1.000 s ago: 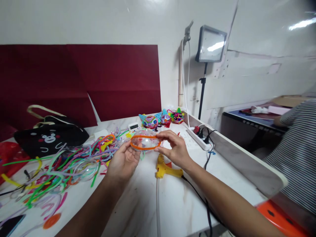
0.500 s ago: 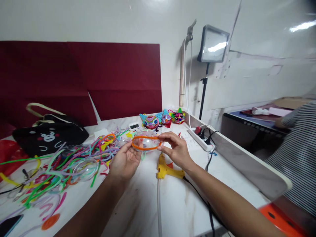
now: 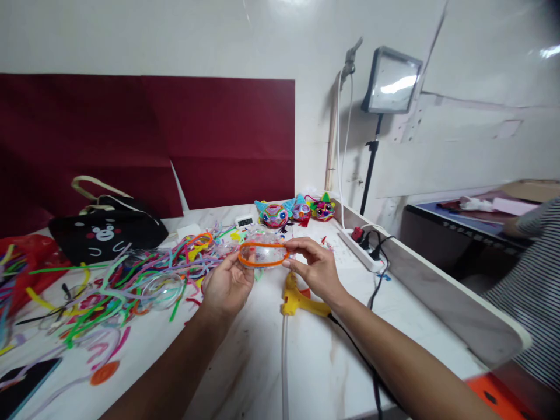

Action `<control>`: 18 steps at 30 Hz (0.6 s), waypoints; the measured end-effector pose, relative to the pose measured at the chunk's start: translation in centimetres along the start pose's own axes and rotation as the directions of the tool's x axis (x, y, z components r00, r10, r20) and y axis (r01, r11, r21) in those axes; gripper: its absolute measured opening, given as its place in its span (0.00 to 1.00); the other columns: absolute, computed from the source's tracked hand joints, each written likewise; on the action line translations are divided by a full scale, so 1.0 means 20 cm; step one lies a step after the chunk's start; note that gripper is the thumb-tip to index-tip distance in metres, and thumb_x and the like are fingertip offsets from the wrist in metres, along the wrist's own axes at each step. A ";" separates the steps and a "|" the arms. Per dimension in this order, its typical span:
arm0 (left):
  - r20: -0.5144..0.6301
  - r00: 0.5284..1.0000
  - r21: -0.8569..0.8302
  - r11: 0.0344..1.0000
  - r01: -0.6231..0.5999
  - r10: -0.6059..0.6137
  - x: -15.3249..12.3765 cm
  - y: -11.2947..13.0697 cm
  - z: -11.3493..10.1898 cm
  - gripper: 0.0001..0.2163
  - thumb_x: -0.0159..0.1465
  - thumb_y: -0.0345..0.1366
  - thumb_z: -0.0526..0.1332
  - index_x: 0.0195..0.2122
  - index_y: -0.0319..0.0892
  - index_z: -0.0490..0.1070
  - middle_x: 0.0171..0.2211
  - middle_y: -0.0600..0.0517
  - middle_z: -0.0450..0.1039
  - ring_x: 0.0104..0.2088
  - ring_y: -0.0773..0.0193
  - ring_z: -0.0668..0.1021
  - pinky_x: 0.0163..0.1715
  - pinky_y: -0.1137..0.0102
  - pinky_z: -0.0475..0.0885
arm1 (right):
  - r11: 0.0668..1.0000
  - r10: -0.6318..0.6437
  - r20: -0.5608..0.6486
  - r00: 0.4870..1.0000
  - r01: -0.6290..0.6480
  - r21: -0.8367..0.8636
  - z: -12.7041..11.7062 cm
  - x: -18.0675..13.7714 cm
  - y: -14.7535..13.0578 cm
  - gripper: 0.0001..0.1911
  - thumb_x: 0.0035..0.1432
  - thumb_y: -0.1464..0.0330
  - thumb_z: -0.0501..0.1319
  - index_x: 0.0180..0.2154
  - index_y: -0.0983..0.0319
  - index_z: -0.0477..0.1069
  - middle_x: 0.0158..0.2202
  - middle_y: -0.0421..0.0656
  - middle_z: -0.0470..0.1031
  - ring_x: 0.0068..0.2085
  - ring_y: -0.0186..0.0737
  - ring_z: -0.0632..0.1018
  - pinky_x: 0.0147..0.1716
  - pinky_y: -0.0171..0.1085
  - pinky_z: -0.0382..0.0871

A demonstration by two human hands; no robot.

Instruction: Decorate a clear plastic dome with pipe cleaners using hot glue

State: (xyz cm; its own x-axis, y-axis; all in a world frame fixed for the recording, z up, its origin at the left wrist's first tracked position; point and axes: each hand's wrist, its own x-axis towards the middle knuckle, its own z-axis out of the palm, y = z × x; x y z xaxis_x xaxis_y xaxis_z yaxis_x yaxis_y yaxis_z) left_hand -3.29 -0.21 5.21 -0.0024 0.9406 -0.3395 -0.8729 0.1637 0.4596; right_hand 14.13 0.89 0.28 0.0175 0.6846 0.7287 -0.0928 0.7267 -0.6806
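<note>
A clear plastic shell (image 3: 266,254), rounded like half a ball, is held above the table with an orange pipe cleaner (image 3: 261,266) running round its rim. My left hand (image 3: 228,287) pinches its left end between thumb and fingers. At the opposite end, my right hand (image 3: 315,269) grips the rim with thumb and fingertips. Below my right hand lies a yellow hot glue gun (image 3: 301,302), a long pale glue stick (image 3: 284,361) sticking out of it towards me. Behind the shell, more clear plastic is partly hidden.
A tangle of coloured pipe cleaners (image 3: 131,286) and another clear shell (image 3: 163,290) spread across the left. Several decorated fish-like ornaments (image 3: 275,216), a small digital clock (image 3: 244,221) and a power strip (image 3: 361,251) stand further back. A person in a striped shirt (image 3: 531,274) is at right.
The camera has turned slightly left, so the scene sits further right and more of the red bag shows. Both hands keep hold of the orange-rimmed shell, almost unmoved.
</note>
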 end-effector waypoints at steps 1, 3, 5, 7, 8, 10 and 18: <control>0.008 1.000 -0.005 1.000 0.001 -0.001 0.00 0.00 -0.01 0.10 0.71 0.28 0.47 0.41 0.34 0.68 0.24 0.52 0.76 0.22 0.70 0.80 0.25 0.80 0.78 | 1.000 -0.004 0.005 1.000 0.004 -0.003 0.00 0.00 0.00 0.13 0.50 0.66 0.71 0.40 0.57 0.77 0.42 0.44 0.77 0.43 0.40 0.78 0.45 0.41 0.73; 0.015 1.000 -0.017 1.000 0.004 -0.004 0.01 -0.01 -0.03 0.11 0.71 0.28 0.46 0.42 0.34 0.68 0.24 0.52 0.76 0.22 0.71 0.80 0.25 0.81 0.78 | 1.000 -0.010 0.006 1.000 0.010 -0.013 0.00 -0.01 0.00 0.13 0.50 0.67 0.71 0.40 0.57 0.77 0.42 0.44 0.77 0.43 0.41 0.78 0.44 0.41 0.73; 0.019 1.000 -0.025 1.000 0.012 -0.011 0.03 -0.02 -0.05 0.12 0.71 0.28 0.46 0.43 0.34 0.68 0.24 0.52 0.75 0.22 0.71 0.79 0.24 0.82 0.77 | 1.000 -0.011 -0.001 1.000 0.011 -0.025 0.01 -0.01 0.01 0.13 0.50 0.66 0.71 0.40 0.57 0.77 0.42 0.45 0.77 0.43 0.41 0.78 0.44 0.41 0.73; 0.025 1.000 -0.033 0.999 0.014 -0.013 0.04 -0.03 -0.07 0.12 0.72 0.29 0.46 0.43 0.34 0.68 0.24 0.52 0.76 0.21 0.71 0.79 0.24 0.82 0.77 | 0.999 -0.009 -0.010 1.000 0.009 -0.041 0.02 -0.02 0.01 0.13 0.50 0.65 0.71 0.40 0.58 0.78 0.42 0.45 0.77 0.43 0.42 0.77 0.44 0.41 0.73; 0.028 1.000 -0.035 0.999 0.012 -0.011 0.05 -0.03 -0.08 0.12 0.72 0.29 0.46 0.43 0.34 0.68 0.24 0.52 0.76 0.21 0.71 0.79 0.24 0.82 0.77 | 0.999 -0.009 -0.014 1.000 0.008 -0.049 0.02 -0.02 0.02 0.14 0.50 0.65 0.71 0.40 0.58 0.78 0.41 0.45 0.77 0.43 0.42 0.77 0.44 0.41 0.73; 0.029 1.000 -0.036 0.999 0.008 -0.007 0.06 -0.03 -0.09 0.12 0.72 0.29 0.46 0.42 0.35 0.69 0.24 0.53 0.76 0.21 0.71 0.79 0.23 0.82 0.77 | 0.998 -0.007 -0.023 1.000 0.006 -0.069 0.03 -0.03 0.02 0.14 0.49 0.65 0.72 0.40 0.58 0.78 0.41 0.46 0.78 0.43 0.42 0.77 0.43 0.41 0.73; 0.027 0.999 -0.035 0.999 -0.023 0.024 0.08 -0.04 -0.15 0.12 0.71 0.27 0.46 0.39 0.35 0.69 0.23 0.52 0.76 0.23 0.70 0.80 0.25 0.80 0.78 | 0.991 0.120 -0.052 0.991 -0.116 0.062 0.05 -0.05 0.04 0.13 0.47 0.67 0.72 0.38 0.58 0.78 0.41 0.44 0.77 0.41 0.39 0.78 0.41 0.39 0.75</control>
State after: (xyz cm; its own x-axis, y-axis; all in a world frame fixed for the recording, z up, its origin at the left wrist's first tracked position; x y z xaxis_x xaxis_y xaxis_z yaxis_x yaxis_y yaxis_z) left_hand -4.09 0.27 1.93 -0.0101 0.9518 -0.3065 -0.8892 0.1317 0.4381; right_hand 12.99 0.84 -0.93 0.0577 0.7687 0.6370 -0.1556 0.6372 -0.7548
